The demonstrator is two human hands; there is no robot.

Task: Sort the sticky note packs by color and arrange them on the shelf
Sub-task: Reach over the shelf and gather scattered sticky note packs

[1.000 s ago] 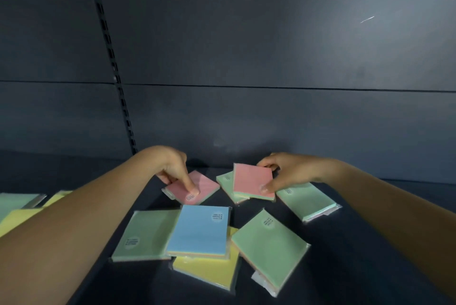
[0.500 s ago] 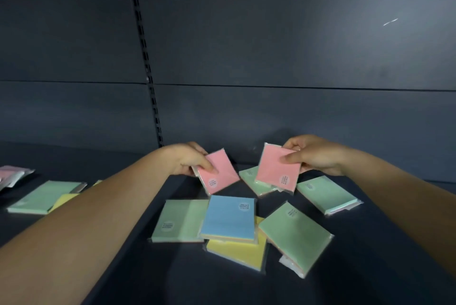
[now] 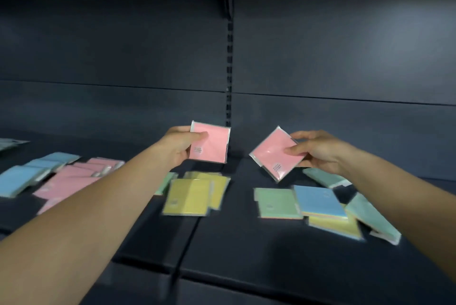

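My left hand (image 3: pixel 181 145) holds a pink sticky note pack (image 3: pixel 214 144) up above the dark shelf (image 3: pixel 246 243), thumb across its face. My right hand (image 3: pixel 318 150) pinches a second pink pack (image 3: pixel 269 154), tilted, also in the air. Below them lie sorted groups: pink packs (image 3: pixel 71 181) and blue packs (image 3: pixel 27 174) at the left, yellow packs (image 3: pixel 195 193) in the middle. At the right is a mixed heap with a green pack (image 3: pixel 275 202), a blue pack (image 3: pixel 318 201) on a yellow one (image 3: pixel 335 227), and green packs (image 3: pixel 370 216) beside it.
The shelf's dark back panel (image 3: pixel 320 82) rises behind, with a slotted upright (image 3: pixel 229 58) at its middle. A seam (image 3: pixel 195 230) splits the shelf into two boards. More pale packs (image 3: pixel 9 143) lie at the far left, blurred.
Both hands have lifted a pink pack each off the heap and raised them. The view has swung left, so the sorted pink, blue and yellow groups now show.
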